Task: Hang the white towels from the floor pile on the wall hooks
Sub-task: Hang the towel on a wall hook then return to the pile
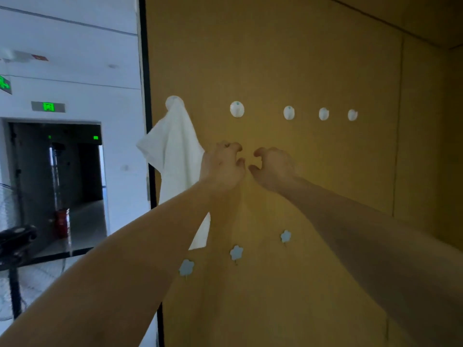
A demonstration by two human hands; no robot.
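A white towel [172, 149] hangs from the leftmost round white hook [173, 100] on the yellow wall. To its right, a row of several more round white hooks starts with a bare hook [237, 109]. My left hand [221, 166] is raised in front of the wall just right of the towel, fingers loosely curled, holding nothing. My right hand [271, 169] is beside it, a small gap between them, fingers also loosely curled and empty. Both hands are below the second hook. The floor pile is out of view.
Three small blue flower-shaped hooks [236, 252] sit lower on the wall. A black post edges the wall at left [147, 121]. Beyond it is a white corridor with a dark doorway [57, 176], green exit signs, a red extinguisher [62, 222] and a black fan [15, 241].
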